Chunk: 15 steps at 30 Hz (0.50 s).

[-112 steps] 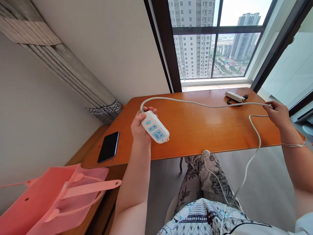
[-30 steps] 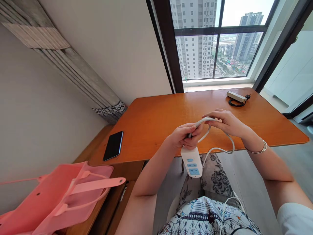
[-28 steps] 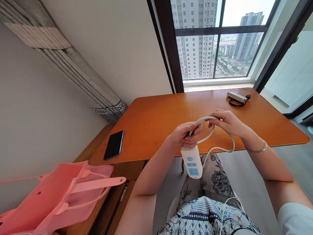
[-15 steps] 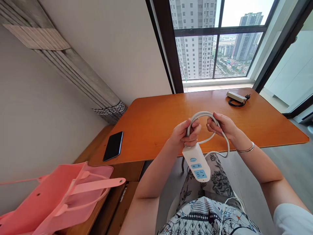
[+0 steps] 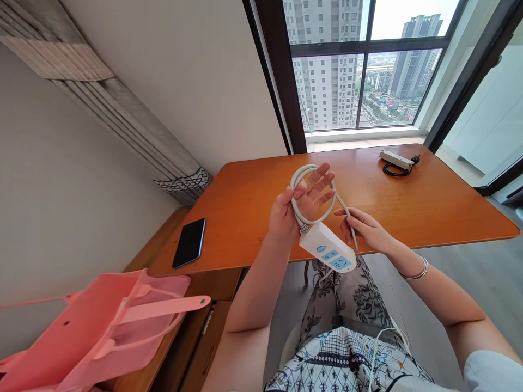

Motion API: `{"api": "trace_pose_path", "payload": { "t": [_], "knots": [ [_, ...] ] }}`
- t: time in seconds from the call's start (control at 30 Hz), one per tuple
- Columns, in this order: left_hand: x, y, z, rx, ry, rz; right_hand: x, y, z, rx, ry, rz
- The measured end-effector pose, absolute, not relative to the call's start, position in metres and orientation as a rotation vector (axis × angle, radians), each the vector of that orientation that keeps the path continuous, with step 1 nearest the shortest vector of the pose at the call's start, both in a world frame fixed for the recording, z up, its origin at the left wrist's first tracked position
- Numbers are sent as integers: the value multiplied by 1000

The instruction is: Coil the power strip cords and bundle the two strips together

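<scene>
A white power strip (image 5: 327,247) with blue socket faces hangs tilted below my left hand (image 5: 288,215), over the table's front edge. Its white cord (image 5: 297,173) is looped into a coil around my left hand. The thumb hooks over the coil while the other fingers stretch out through it, spread apart. My right hand (image 5: 366,227) pinches a length of the same cord between thumb and fingers, just right of the strip. The cord's far end is not clearly visible.
A second power strip (image 5: 395,159) with a coiled black cord lies at the back right of the wooden table (image 5: 253,218). A dark phone (image 5: 189,243) rests near the left edge. Beside the table at lower left is a pink bag (image 5: 106,326). A window stands behind.
My left hand has shifted left and up, its fingers opening out inside the coil. The right hand has moved down along the cord. The strip has swung to a flatter angle.
</scene>
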<state>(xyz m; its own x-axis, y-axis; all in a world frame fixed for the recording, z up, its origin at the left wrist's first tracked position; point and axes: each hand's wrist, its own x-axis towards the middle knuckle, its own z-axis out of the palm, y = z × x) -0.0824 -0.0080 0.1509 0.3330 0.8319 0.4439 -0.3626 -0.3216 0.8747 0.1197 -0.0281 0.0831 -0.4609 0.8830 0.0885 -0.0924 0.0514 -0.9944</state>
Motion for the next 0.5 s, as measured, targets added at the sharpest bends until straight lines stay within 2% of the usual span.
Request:
{"api": "trace_pose_path", "payload": {
  "t": [0.2, 0.4, 0.5],
  "knots": [
    [-93, 1, 151, 1475, 480, 1449, 127, -44, 50, -926, -1795, 1203],
    [-94, 4, 149, 1477, 479, 1542, 127, -54, 44, -1066, -1946, 427],
    [-92, 5, 146, 1518, 471, 1563, 127, -53, 57, -1033, -1981, 199]
  ]
}}
